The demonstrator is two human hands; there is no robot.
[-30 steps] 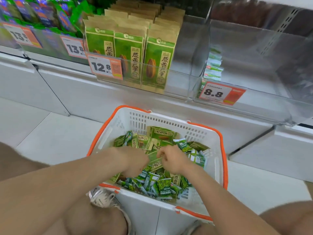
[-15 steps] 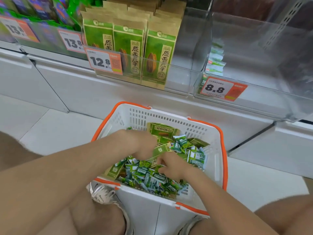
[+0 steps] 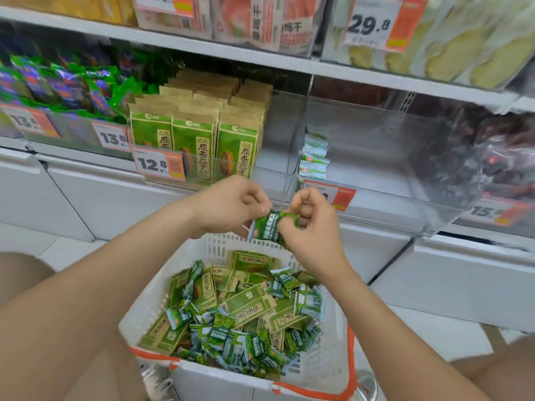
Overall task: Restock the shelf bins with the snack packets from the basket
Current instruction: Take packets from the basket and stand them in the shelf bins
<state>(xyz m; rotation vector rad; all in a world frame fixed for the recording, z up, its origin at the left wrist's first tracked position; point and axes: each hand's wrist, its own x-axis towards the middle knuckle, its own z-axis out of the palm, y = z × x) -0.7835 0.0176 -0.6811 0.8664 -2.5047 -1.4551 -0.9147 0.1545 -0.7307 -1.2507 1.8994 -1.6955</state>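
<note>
A white basket with an orange rim sits on the floor, holding several small green snack packets and flat brown-green packs. Above its far edge my left hand and my right hand both pinch a small bunch of green packets between them. Straight ahead is a clear shelf bin with a few matching green-white packets stacked at its left end. To its left another bin holds upright brown-green packs.
Bins of blue-green packets lie far left and dark packets far right. An upper shelf carries more goods. White cabinet fronts run below the bins. My knees flank the basket on the tiled floor.
Both hands have risen out of the basket with a bunch of green packets, up to the level of the bin fronts. The view has tilted upward, showing the upper shelf.
</note>
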